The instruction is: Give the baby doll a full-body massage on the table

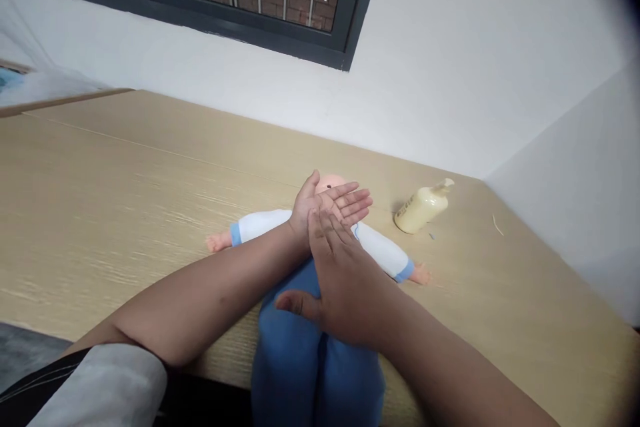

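Note:
My left hand (333,205) is held palm up with its fingers stretched out, over the chest and head of a baby doll (385,250). Across its palm lie the fingers of my right hand (345,273), flat and palm down, with the thumb spread away. Neither hand grips anything. The doll rests on its back on the table, arms out to both sides, in a white top with blue cuffs and blue trousers (290,353). My hands cover most of its face and torso.
A pale yellow pump bottle (423,209) stands to the right of the doll on the wooden table (125,180). A thin pale strand (497,225) lies farther right. Behind the table rise a white wall (450,67) and a dark-framed window (345,47).

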Demonstrator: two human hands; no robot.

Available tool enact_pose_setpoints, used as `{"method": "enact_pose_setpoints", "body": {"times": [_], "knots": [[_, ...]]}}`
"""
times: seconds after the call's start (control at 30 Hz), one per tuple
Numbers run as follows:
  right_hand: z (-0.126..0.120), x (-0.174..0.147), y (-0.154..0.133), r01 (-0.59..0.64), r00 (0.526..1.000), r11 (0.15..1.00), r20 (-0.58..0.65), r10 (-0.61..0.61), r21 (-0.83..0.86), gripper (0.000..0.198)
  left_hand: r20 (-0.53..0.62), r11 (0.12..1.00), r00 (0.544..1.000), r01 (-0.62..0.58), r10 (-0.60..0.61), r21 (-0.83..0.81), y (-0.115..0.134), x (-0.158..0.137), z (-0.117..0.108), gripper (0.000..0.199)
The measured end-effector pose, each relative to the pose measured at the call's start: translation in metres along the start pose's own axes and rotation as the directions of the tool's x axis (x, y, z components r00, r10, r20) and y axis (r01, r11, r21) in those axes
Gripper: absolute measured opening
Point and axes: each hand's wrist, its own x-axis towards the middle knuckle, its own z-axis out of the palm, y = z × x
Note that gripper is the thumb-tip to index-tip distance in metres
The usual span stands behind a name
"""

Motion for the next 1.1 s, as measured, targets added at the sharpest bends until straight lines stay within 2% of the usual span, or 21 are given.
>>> {"method": "enact_pose_setpoints", "body": {"times": [0.07, 0.17, 0.3, 0.37, 0.47, 0.53, 0.63, 0.73, 0.8, 0.93, 1.1], "knots": [[0.008, 0.010, 0.009, -0.009, 0.998, 0.999, -0.068, 0.006, -0.036, 0.106, -0.025, 1.000, 1.000, -0.019, 0.019, 0.005, -0.002, -0.001, 0.001, 0.076], [0.014, 0.021, 0.018, -0.083, 0.986, 0.990, -0.153, 0.065, -0.116, 0.102, -0.125, 0.999, 0.992, -0.029, 0.033, 0.039, -0.005, -0.003, 0.007, 0.074], [0.010, 0.014, 0.016, -0.182, 0.981, 0.967, -0.104, 0.165, -0.178, 0.106, -0.194, 0.996, 0.981, -0.015, 0.031, 0.085, -0.005, -0.005, 0.014, 0.074], [0.005, 0.006, 0.009, -0.185, 0.983, 0.966, -0.058, 0.177, -0.178, 0.102, -0.185, 0.996, 0.983, -0.006, 0.022, 0.089, -0.005, -0.005, 0.014, 0.076], [-0.003, -0.006, -0.001, -0.114, 0.993, 0.984, -0.030, 0.111, -0.135, 0.096, -0.138, 0.997, 0.990, -0.009, 0.020, 0.080, -0.003, -0.003, 0.010, 0.078], [-0.006, -0.010, -0.006, -0.052, 0.999, 0.996, -0.010, 0.051, -0.078, 0.098, -0.105, 0.998, 0.994, -0.011, 0.019, 0.068, -0.002, -0.002, 0.006, 0.078], [-0.005, -0.009, -0.007, -0.028, 1.000, 1.000, 0.014, 0.028, 0.013, 0.107, -0.036, 0.999, 0.999, 0.002, -0.001, 0.036, 0.001, -0.002, 0.002, 0.077], [0.003, 0.000, 0.004, 0.001, 1.000, 0.999, -0.016, -0.001, 0.034, 0.109, -0.003, 1.000, 1.000, -0.006, 0.006, 0.023, 0.002, -0.003, 0.000, 0.075], [0.010, 0.009, 0.015, 0.008, 0.997, 1.000, -0.077, -0.009, -0.017, 0.102, -0.038, 0.999, 0.999, -0.019, 0.020, 0.039, 0.001, -0.004, 0.001, 0.074], [0.013, 0.023, 0.032, -0.068, 0.987, 0.992, -0.152, 0.052, -0.107, 0.101, -0.133, 0.998, 0.991, 0.006, 0.003, 0.067, -0.003, -0.006, 0.009, 0.077], [0.003, 0.020, 0.026, -0.237, 0.971, 0.957, -0.060, 0.230, -0.167, 0.105, -0.202, 0.990, 0.979, 0.015, 0.014, 0.142, -0.004, -0.008, 0.019, 0.076]]}}
